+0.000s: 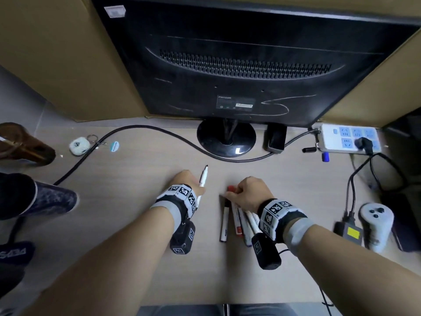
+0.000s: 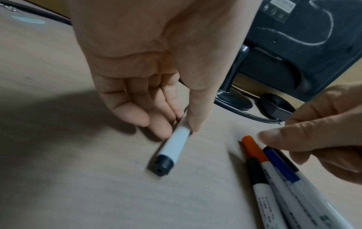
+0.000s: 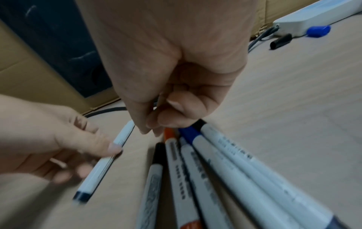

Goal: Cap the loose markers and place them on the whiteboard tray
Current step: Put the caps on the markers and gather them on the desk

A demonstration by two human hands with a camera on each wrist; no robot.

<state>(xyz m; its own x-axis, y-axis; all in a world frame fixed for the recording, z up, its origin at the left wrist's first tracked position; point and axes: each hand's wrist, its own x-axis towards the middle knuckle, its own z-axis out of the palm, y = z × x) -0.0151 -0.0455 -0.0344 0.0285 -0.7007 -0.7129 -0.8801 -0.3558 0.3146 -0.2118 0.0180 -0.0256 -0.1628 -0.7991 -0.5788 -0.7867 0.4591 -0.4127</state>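
My left hand (image 1: 187, 181) (image 2: 184, 122) pinches an uncapped white marker (image 1: 203, 177) (image 2: 176, 141) between thumb and fingers, its black tip pointing away toward the monitor. Several capped markers (image 1: 239, 221) (image 3: 205, 167) lie side by side on the desk, with orange, blue and black caps (image 2: 252, 148). My right hand (image 1: 247, 190) (image 3: 152, 127) hovers over their capped ends with fingers curled, fingertips at the caps and nothing visibly held. A loose black cap (image 1: 308, 149) (image 3: 280, 41) and a loose blue cap (image 1: 325, 156) (image 3: 317, 31) lie by the power strip.
A black monitor on a round stand (image 1: 226, 139) stands at the back, with a black cable (image 1: 136, 127) curving across the desk. At the right are a white power strip (image 1: 348, 139), a charger and a grey controller (image 1: 376, 224). A plush keychain (image 1: 79, 145) lies at the left.
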